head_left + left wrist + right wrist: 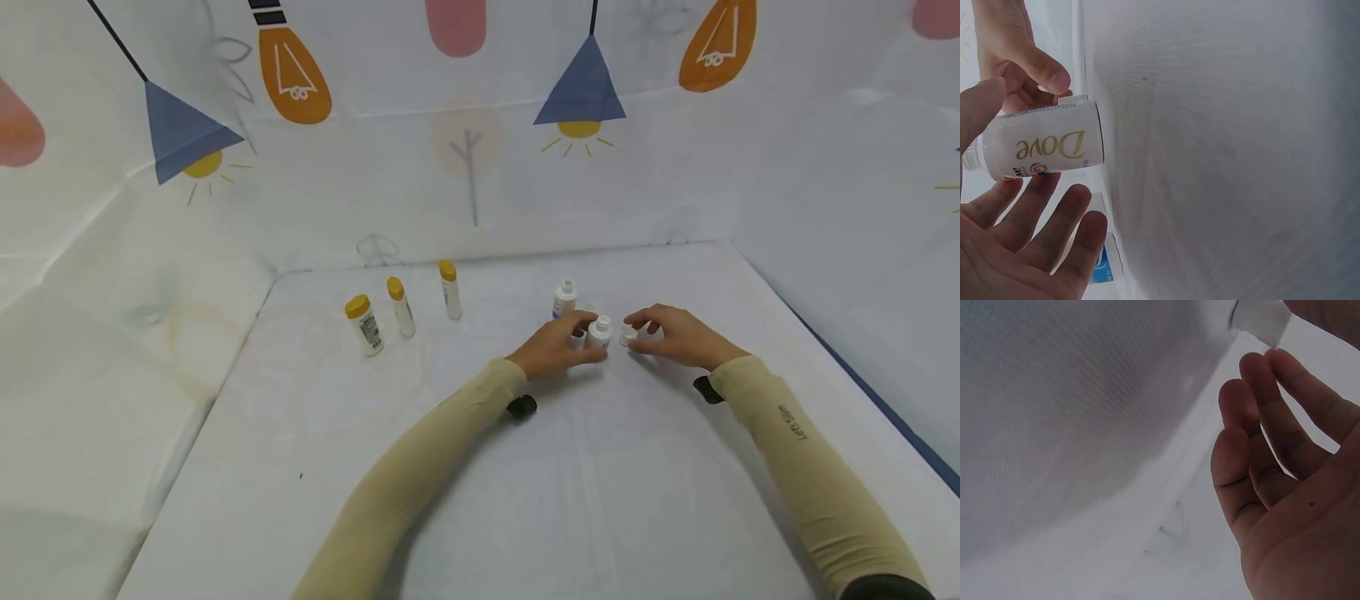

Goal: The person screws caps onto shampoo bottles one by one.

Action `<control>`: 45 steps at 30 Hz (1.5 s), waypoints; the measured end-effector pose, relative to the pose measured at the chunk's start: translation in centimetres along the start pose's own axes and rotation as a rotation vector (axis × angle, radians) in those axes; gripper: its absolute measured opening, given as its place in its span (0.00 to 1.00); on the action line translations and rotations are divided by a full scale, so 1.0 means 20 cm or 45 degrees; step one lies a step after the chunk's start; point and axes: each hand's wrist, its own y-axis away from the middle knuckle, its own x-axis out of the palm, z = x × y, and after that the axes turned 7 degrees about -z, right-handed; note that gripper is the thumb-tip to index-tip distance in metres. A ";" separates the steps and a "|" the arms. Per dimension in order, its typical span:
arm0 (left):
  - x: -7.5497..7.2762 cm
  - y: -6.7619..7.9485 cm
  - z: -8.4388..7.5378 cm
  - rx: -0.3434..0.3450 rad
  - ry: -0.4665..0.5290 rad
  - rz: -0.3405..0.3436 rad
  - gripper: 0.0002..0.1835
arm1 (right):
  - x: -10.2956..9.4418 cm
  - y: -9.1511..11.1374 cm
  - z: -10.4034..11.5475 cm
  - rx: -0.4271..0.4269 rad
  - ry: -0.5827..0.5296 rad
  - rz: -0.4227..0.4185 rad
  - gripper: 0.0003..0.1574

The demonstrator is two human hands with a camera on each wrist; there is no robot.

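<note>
A white Dove bottle [1047, 142] with an uncapped neck stands upright on the table. My left hand [558, 343] holds it between thumb and fingers, the fingers only lightly bent. To its right, my right hand [678, 336] pinches a small white cap [1261, 320] between thumb and index fingertip, at the tabletop; its other fingers are loosely bent. Behind the left hand stands a white bottle with a blue label [565, 298], also with a bare neck. One more white item [588, 310] is mostly hidden behind the Dove bottle and the left fingers.
Three clear containers with yellow lids stand at the back left: a wide one [365, 325], a slim one [402, 308] and another slim one [450, 292]. The white table [480, 500] meets printed white sheeting [375, 192] at its back and left edges.
</note>
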 end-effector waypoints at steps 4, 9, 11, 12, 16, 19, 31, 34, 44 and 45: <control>0.00 -0.01 0.00 0.022 -0.027 -0.022 0.34 | 0.02 -0.02 0.00 -0.038 0.011 -0.019 0.22; 0.00 -0.01 0.00 0.049 -0.004 -0.051 0.29 | 0.03 -0.02 0.01 -0.045 0.008 -0.026 0.20; 0.00 0.00 0.01 0.053 0.017 -0.047 0.27 | 0.04 -0.02 0.01 -0.044 0.001 -0.026 0.20; 0.00 0.00 0.01 0.054 0.024 -0.044 0.27 | 0.04 -0.02 0.01 -0.046 -0.001 -0.027 0.20; 0.00 0.00 0.02 0.066 -0.003 -0.041 0.27 | 0.04 -0.01 0.01 -0.050 0.000 -0.048 0.20; -0.01 -0.01 0.03 0.082 -0.031 -0.058 0.27 | 0.03 -0.01 0.01 -0.030 0.013 -0.066 0.19; -0.09 0.03 0.07 0.117 -0.049 -0.101 0.26 | 0.01 -0.01 0.04 0.075 -0.044 -0.114 0.23; -0.12 0.06 0.08 0.125 -0.034 -0.119 0.27 | 0.02 -0.02 0.05 0.065 -0.056 -0.133 0.24; -0.25 0.18 0.08 0.059 -0.020 -0.179 0.34 | 0.03 -0.02 0.09 -0.071 -0.058 -0.341 0.29; -0.26 0.18 0.09 0.062 -0.024 -0.192 0.34 | 0.03 -0.02 0.10 -0.070 -0.072 -0.364 0.29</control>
